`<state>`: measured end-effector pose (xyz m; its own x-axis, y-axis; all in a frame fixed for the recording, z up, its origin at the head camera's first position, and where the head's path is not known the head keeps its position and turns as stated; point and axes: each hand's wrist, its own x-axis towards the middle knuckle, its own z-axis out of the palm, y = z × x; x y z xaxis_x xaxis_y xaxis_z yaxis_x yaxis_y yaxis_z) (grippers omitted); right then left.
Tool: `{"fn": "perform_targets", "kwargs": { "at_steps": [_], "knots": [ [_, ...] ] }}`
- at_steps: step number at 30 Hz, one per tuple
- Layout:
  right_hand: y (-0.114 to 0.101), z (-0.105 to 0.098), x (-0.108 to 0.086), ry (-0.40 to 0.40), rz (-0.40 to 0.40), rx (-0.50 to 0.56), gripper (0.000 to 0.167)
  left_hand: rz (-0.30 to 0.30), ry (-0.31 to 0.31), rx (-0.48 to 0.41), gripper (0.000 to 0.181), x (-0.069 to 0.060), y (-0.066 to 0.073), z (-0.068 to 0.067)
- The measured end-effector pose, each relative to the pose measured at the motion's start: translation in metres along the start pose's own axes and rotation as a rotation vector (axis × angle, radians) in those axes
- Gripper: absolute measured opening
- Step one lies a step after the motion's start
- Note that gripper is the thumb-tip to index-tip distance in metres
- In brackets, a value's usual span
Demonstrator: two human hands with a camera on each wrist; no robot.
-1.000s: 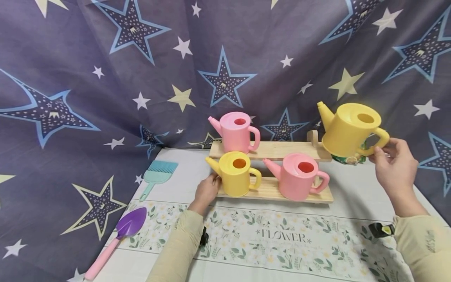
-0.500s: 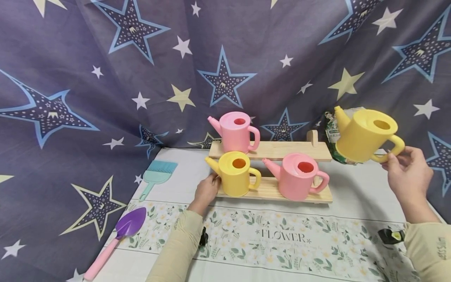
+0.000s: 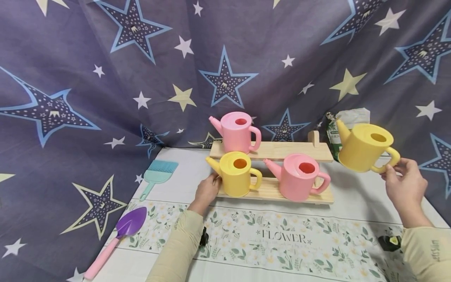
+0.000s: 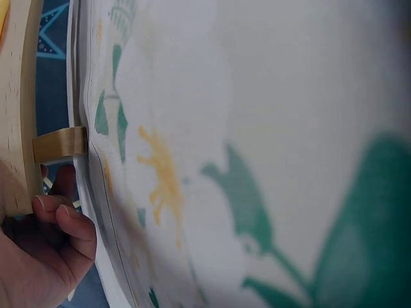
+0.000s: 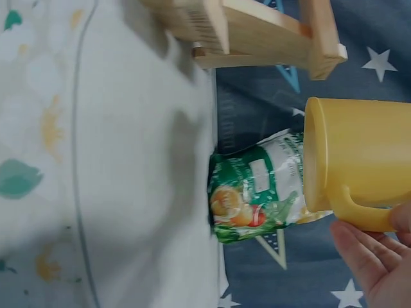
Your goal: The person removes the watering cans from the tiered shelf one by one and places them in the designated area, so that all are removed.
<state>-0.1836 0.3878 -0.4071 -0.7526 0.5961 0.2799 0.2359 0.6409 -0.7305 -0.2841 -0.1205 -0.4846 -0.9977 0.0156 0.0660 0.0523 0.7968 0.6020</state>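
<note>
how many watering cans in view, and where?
4: a pink can on the upper shelf, left; a yellow can on the lower shelf, left; a second pink can beside it, right; a second yellow can held up in the right hand.

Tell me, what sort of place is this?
It looks like an indoor tabletop corner, perhaps set up as a small gardening display: toy-like watering cans stand on a wooden shelf, a trowel lies nearby, and a starry cloth hangs behind.
</note>
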Motion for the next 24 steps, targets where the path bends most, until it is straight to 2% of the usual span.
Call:
{"fn": "perform_targets", "kwargs": {
  "at_steps": [15, 24],
  "knots": [
    [0.018, 0.031, -0.001, -0.049, -0.016, 0.042, 0.039, -0.008, -0.003, -0.002, 0.038, 0.000, -0.002, -0.001],
    [0.026, 0.052, -0.002, -0.086, -0.022, 0.012, 0.037, -0.027, -0.012, -0.016, 0.039, 0.002, -0.004, 0.002]
  ]
}}
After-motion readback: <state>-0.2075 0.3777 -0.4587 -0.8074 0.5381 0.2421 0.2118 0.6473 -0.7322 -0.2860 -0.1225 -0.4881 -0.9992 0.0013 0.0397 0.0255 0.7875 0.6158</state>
